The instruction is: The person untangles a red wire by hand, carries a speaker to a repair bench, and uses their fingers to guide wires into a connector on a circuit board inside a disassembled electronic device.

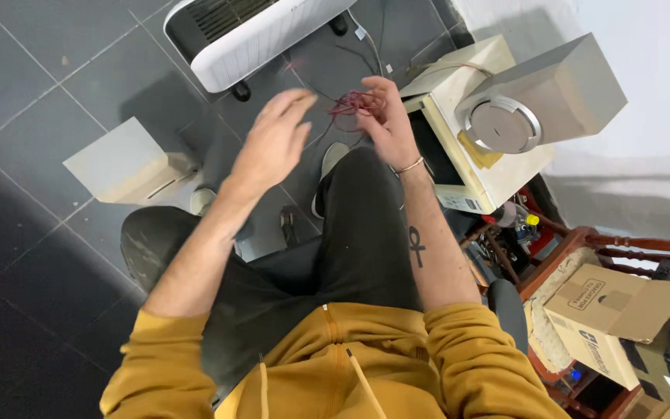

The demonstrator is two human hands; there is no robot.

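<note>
The right hand (388,116) pinches a tangle of thin red wire (354,101) between thumb and fingertips, held in the air above the person's knees, at about 12 o'clock from the body. The left hand (273,140) is spread, fingers loose and blurred, just at 9 o'clock of the wire and not touching it. One strand trails down from the tangle toward the tiled floor (25,93). At 3 o'clock of the hands sits a cream box (467,155) with a metal disc (503,124) on it; at 11 o'clock stands a white heater (250,31).

The likely trouble, as I judge it: the wire is fine and knotted, so a hard pull could tighten the snarl or snap a strand. The trailing end could also catch on a shoe (333,159) or on the box corner.
</note>
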